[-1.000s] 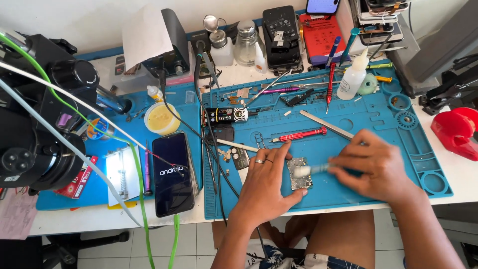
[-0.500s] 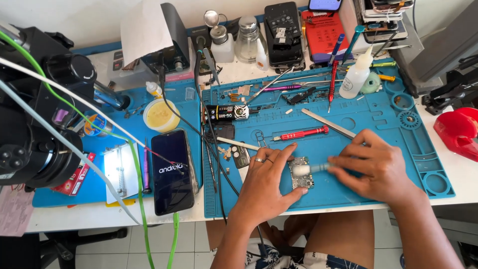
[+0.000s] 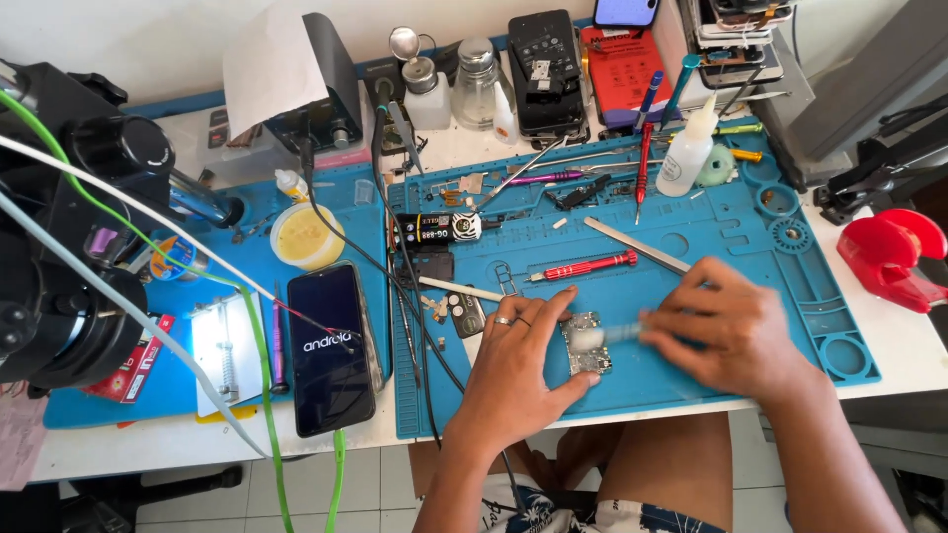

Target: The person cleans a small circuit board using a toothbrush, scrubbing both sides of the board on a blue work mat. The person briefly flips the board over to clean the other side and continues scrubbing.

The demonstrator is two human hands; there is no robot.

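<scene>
At the far left a big black microscope body (image 3: 59, 266) is hanging over the bench, and beside it a black smartphone with a lit screen (image 3: 334, 347) is lying on the smaller blue mat. Going to the right, the left hand (image 3: 518, 370) is resting flat on the large blue silicone work mat (image 3: 750, 257), its fingers spread and not clenched, and the fingertips are pressing the edge of the small grey phone circuit board (image 3: 587, 343) to keep it from sliding. The board is lying on the mat near the front edge, between the two hands. The right hand (image 3: 726, 336) is grasping a thin pale brush-like tool (image 3: 617, 334), with its tip touching the board; the tool is blurred, so its kind is not sure. To do this well, I think the strokes should be short and light, always away from the holding fingers, and the left hand should be pressing only on the rim of the board, not on its components. Behind the hands a red-handled screwdriver (image 3: 583, 266) is lying, and further right a white squeeze bottle (image 3: 687, 148) is standing.
</scene>
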